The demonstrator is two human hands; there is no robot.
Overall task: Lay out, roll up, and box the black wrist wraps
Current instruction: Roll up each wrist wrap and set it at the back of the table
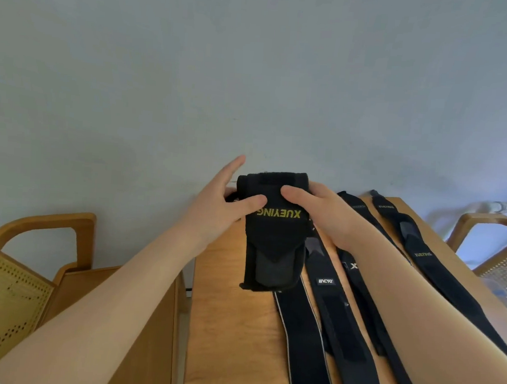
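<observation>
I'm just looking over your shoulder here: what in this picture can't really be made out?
- Right hand: its fingers go behind the rolled wrap, head view.
- Middle flat wrap: the right forearm covers most of its lettering.
- Flat wraps' near ends: cut off by the bottom edge.
- Far-right wrap: its far label is too small to read.
- Any box: none in view.
- Thing under the left hand: hidden by the palm.

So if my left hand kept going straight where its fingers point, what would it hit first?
Probably the pale wall. The left hand points up and away past the rolled wrap, with nothing else visible in that line, though depth is hard to judge.
</observation>
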